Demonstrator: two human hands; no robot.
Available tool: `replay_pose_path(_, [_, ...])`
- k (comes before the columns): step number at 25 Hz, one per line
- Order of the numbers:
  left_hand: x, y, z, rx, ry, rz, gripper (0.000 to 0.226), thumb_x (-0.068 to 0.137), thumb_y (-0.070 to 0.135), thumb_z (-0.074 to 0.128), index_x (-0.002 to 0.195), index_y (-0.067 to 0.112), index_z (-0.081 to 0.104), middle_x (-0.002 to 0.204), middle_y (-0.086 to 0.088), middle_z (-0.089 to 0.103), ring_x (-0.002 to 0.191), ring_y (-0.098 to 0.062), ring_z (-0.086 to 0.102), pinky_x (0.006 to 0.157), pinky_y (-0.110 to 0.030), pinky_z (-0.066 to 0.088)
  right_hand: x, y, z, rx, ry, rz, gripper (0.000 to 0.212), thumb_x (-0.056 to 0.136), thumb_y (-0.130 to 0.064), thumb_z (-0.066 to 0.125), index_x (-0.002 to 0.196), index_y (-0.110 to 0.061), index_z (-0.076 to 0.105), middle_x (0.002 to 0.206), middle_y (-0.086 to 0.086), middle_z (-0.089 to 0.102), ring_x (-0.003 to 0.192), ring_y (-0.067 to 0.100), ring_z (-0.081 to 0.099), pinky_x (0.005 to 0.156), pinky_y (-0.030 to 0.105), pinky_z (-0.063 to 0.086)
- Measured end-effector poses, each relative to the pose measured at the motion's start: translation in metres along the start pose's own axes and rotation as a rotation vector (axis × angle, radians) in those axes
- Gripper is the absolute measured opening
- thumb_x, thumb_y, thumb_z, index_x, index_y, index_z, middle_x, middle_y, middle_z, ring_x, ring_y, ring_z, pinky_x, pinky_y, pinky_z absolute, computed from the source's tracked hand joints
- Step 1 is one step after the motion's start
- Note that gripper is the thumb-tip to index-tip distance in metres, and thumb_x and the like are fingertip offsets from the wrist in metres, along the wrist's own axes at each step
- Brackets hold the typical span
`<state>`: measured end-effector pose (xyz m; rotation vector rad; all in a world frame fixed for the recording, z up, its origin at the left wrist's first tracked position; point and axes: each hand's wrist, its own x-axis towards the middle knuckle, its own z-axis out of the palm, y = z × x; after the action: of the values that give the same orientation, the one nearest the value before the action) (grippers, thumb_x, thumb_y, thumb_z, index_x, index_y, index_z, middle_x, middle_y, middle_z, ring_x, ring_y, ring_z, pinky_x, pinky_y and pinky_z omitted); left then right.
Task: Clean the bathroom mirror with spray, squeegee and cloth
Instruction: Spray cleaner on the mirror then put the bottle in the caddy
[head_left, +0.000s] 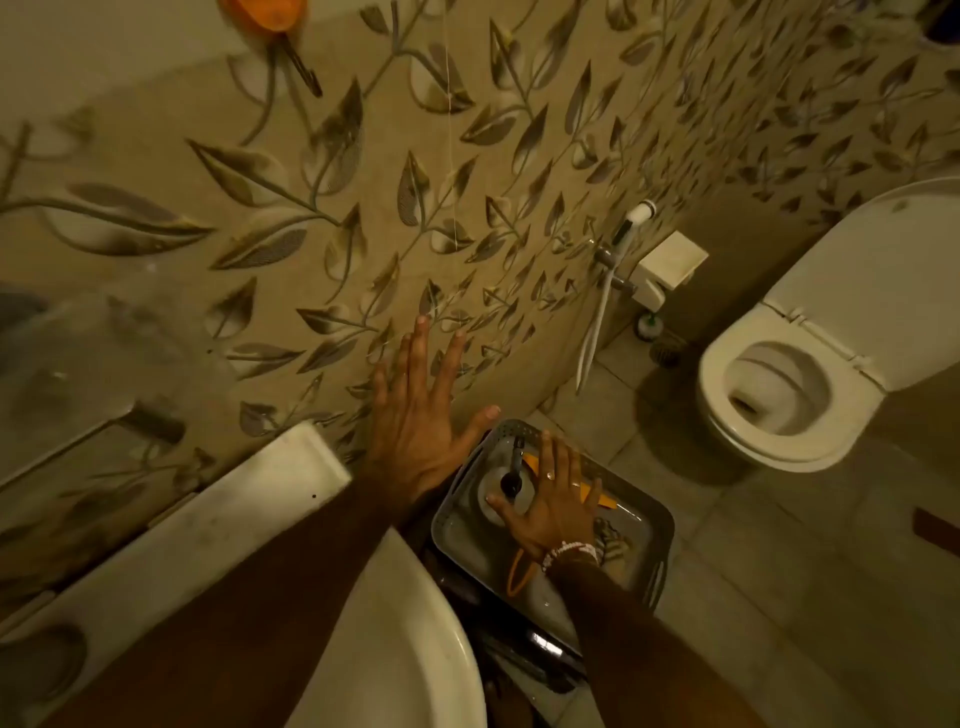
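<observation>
While right hand (553, 499) reaches in, grey basket (655, 540) holds spray bottle (506, 486).

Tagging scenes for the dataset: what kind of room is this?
A home bathroom, most likely: an open toilet on the right, a white washbasin at the bottom, and a mirror on the leaf-patterned tiled wall.

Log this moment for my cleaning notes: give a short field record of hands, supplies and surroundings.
left hand: open, fingers spread, over the leaf-patterned wall tiles
right hand: open, reaching into the grey plastic basket
basket contents: white spray bottle with black nozzle, orange items
nearby: white ceramic sink, white toilet, seat up
</observation>
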<state>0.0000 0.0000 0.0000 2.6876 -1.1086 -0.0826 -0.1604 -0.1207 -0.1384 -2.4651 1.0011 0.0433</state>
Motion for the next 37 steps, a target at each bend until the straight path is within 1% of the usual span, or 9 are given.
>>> replay_pose_path(6, [-0.005, -0.011, 0.029, -0.005, 0.017, -0.025, 0.095, 0.087, 0.09, 0.007, 0.163, 0.036, -0.015, 0.17, -0.007, -0.028, 0.16, -0.032, -0.004, 0.126, -0.061, 0.006, 0.018, 0.001, 0.029, 0.041, -0.122, -0.027, 0.106, 0.079, -0.082, 0.044, 0.157, -0.026, -0.001, 0.166, -0.001, 0.008, 0.153, 0.023, 0.007, 0.119, 0.057, 0.007])
replay_pose_path(8, [-0.006, -0.014, 0.032, -0.021, 0.019, -0.025, 0.095, 0.088, 0.088, 0.009, 0.164, 0.035, -0.012, 0.171, -0.008, -0.025, 0.161, -0.031, -0.003, 0.126, -0.062, 0.008, 0.025, -0.005, 0.03, 0.206, -0.099, -0.024, 0.089, 0.086, -0.064, 0.057, 0.154, -0.02, 0.021, 0.156, 0.006, 0.037, 0.144, 0.029, 0.033, 0.118, 0.05, 0.025])
replay_pose_path(9, [-0.007, -0.015, 0.033, -0.016, 0.023, -0.032, 0.095, 0.089, 0.088, 0.011, 0.164, 0.034, -0.011, 0.171, -0.008, -0.024, 0.161, -0.031, -0.003, 0.126, -0.062, 0.009, 0.026, -0.008, 0.029, 0.327, -0.078, -0.004, 0.077, 0.088, -0.055, 0.061, 0.149, -0.022, 0.029, 0.142, 0.008, 0.052, 0.132, 0.031, 0.049, 0.109, 0.045, 0.039])
replay_pose_path(11, [-0.01, -0.015, 0.03, -0.007, 0.027, -0.036, 0.095, 0.09, 0.087, 0.014, 0.164, 0.034, -0.01, 0.172, -0.009, -0.023, 0.161, -0.03, -0.003, 0.126, -0.06, 0.008, 0.024, -0.014, 0.026, 0.445, -0.082, 0.006, 0.07, 0.093, -0.048, 0.06, 0.151, -0.026, 0.027, 0.127, 0.009, 0.064, 0.114, 0.03, 0.062, 0.092, 0.038, 0.05])
replay_pose_path(15, [-0.009, -0.01, 0.016, -0.002, 0.048, -0.034, 0.094, 0.09, 0.086, 0.014, 0.164, 0.034, -0.013, 0.171, -0.008, -0.026, 0.16, -0.029, -0.005, 0.125, -0.056, 0.003, 0.022, -0.022, 0.019, 0.407, -0.036, 0.03, 0.068, 0.096, -0.052, 0.05, 0.153, -0.026, 0.023, 0.132, 0.011, 0.063, 0.113, 0.031, 0.064, 0.089, 0.041, 0.054])
replay_pose_path(20, [-0.006, 0.01, -0.017, -0.03, 0.085, -0.016, 0.093, 0.09, 0.084, 0.017, 0.162, 0.037, -0.019, 0.17, -0.006, -0.029, 0.161, -0.029, -0.008, 0.127, -0.06, 0.006, 0.025, -0.039, -0.022, 0.464, 0.119, -0.019, 0.063, 0.095, -0.056, 0.05, 0.147, -0.023, 0.034, 0.109, 0.01, 0.072, 0.092, 0.031, 0.069, 0.071, 0.038, 0.056])
replay_pose_path(27, [-0.001, 0.063, -0.095, -0.072, 0.205, 0.029, 0.092, 0.091, 0.083, 0.021, 0.162, 0.037, -0.017, 0.167, -0.001, -0.035, 0.161, -0.028, -0.01, 0.126, -0.058, 0.002, 0.029, -0.072, -0.14, 0.47, 0.306, -0.141, 0.072, 0.089, -0.069, 0.036, 0.141, -0.02, 0.045, 0.086, 0.002, 0.068, 0.068, 0.023, 0.064, 0.049, 0.023, 0.036])
replay_pose_path(33, [-0.001, 0.1, -0.194, -0.054, 0.38, 0.065, 0.092, 0.09, 0.084, 0.019, 0.163, 0.038, -0.014, 0.167, 0.002, -0.035, 0.159, -0.022, -0.018, 0.128, -0.057, -0.003, 0.017, -0.112, -0.261, 0.482, 0.515, -0.213, 0.067, 0.088, -0.073, 0.03, 0.121, -0.023, 0.059, 0.075, -0.008, 0.063, 0.064, 0.015, 0.058, 0.052, 0.024, 0.038])
replay_pose_path(37, [-0.016, 0.107, -0.258, -0.021, 0.503, 0.105, 0.089, 0.093, 0.081, 0.022, 0.164, 0.038, -0.009, 0.168, 0.002, -0.034, 0.159, -0.021, -0.019, 0.128, -0.056, -0.004, -0.007, -0.157, -0.333, 0.564, 0.622, -0.326, 0.055, 0.091, -0.065, 0.037, 0.112, -0.022, 0.064, 0.072, -0.002, 0.066, 0.063, 0.021, 0.062, 0.057, 0.038, 0.054])
